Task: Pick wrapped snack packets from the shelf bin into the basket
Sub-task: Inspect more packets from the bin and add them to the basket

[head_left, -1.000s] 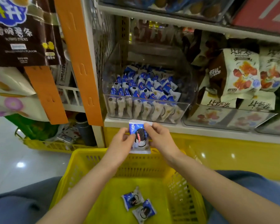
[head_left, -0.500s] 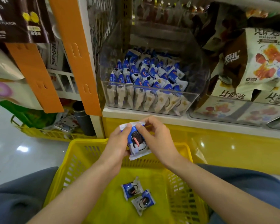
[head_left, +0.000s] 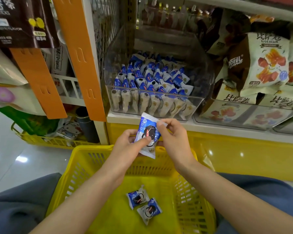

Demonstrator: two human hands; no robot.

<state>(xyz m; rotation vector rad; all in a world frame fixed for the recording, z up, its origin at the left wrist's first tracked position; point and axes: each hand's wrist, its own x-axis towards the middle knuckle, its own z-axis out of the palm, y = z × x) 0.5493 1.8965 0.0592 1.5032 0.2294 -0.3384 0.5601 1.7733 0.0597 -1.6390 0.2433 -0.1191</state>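
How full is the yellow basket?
Nearly empty: the basket floor shows two packets; left hand and right hand hold a third packet aloft.

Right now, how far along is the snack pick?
Done: two packets lie on the floor of the basket. In hand: a third packet, pinched by the left hand and the right hand over the basket's far rim, not yet dropped. Left: release it, then keep picking; the shelf bin holds many more.

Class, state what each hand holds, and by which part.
One blue-and-white wrapped snack packet: left hand grips its lower left side, thumb on front; right hand pinches its upper right edge.
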